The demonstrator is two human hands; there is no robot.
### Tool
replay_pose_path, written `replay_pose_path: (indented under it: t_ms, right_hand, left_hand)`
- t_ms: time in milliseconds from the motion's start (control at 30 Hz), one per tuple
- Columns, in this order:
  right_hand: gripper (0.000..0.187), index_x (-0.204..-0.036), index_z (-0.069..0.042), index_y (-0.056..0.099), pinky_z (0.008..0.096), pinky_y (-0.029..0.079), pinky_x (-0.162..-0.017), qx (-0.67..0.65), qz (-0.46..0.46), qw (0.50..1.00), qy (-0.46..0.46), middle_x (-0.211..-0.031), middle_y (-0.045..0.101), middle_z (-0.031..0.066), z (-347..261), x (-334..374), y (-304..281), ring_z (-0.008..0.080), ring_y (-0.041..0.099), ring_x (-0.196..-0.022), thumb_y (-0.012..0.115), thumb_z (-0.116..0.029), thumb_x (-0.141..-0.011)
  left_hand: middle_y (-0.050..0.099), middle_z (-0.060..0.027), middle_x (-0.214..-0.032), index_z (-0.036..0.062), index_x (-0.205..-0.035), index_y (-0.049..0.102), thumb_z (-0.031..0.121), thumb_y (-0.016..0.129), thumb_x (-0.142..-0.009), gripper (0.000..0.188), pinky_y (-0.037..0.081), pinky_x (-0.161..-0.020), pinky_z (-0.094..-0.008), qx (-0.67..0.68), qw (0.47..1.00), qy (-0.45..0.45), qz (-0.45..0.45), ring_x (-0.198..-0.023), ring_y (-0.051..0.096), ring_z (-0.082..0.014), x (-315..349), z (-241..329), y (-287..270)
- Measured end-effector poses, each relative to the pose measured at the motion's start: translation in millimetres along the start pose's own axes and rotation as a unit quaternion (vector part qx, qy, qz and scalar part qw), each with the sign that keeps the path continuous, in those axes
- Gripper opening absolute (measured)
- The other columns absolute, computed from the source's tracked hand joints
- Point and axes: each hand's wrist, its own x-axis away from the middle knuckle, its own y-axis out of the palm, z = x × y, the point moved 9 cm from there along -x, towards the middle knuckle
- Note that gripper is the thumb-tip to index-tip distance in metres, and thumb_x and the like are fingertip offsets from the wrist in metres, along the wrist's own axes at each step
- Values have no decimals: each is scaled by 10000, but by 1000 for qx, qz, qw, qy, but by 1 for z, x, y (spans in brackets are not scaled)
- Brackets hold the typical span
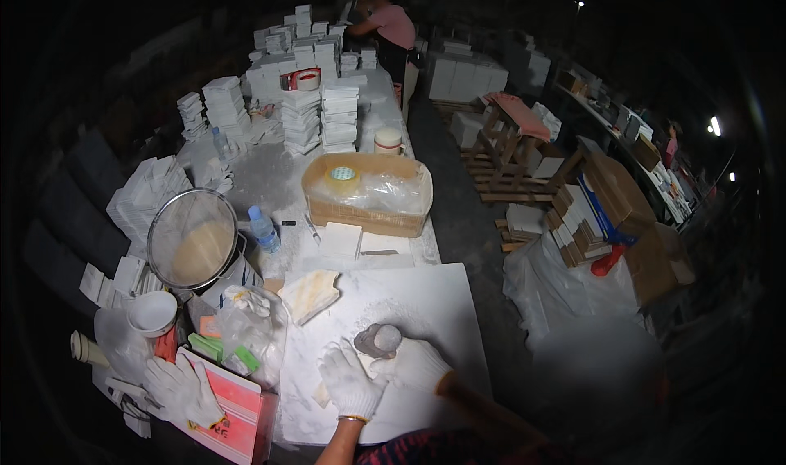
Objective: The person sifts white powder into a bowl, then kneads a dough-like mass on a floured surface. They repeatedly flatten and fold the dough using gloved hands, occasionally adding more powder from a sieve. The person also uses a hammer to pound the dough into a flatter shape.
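Both my hands wear white knit gloves over a white marble-like slab [442,309] dusted with powder. My left hand [352,383] lies with its fingers stretched out, pressed on a small pale piece [322,395] that is mostly covered. Close on its right, my right hand [413,365] is closed against a dark grey lump [371,341] with a rounded lighter knob; its exact kind I cannot make out. An irregular cream-coloured stone piece [309,295] lies at the slab's far left corner.
Beyond the slab stands a cardboard box [368,218] with tape and plastic wrap. On the left are a round sieve [235,227], a water bottle [263,229], a white bowl [152,313], spare gloves [182,391] and a red-white box [229,412]. White tile stacks [340,117] and another person [395,31] are farther back.
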Motion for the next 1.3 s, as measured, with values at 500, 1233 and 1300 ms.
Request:
replay_pose_path:
  t_ms: [500, 1233, 1300]
  right_hand:
    - [505, -1090, -21, 706, 455, 558, -845, -60, -32, 997, 26, -998, 735, 225, 62, -28, 39, 386, 709, -947, 735, -412, -772]
    - [381, -1091, 10, 663, 304, 549, -660, -155, -57, 984, 67, -805, 701, 110, 6, 0, 7, 172, 681, -754, 737, -305, -890]
    - [331, -1092, 21, 655, 273, 534, -639, -202, -6, 979, 3, -785, 675, 70, -6, 9, -5, 135, 649, -728, 725, -253, -918]
  left_hand:
    - [525, -266, -1261, -95, -1394, 462, 503, 721, -729, 931, 380, -1037, -500, 35, 997, 24, 57, -1176, 502, -416, -9, 14, 7]
    - [525, -255, -1316, -86, -1455, 446, 551, 760, -731, 1014, 373, -1070, -504, 38, 999, -32, 10, -1215, 496, -395, -5, -9, 3]
    - [522, -253, -1318, -88, -1459, 445, 543, 766, -731, 1015, 360, -1082, -509, 55, 998, -34, 0, -1212, 492, -394, -3, -9, 2]
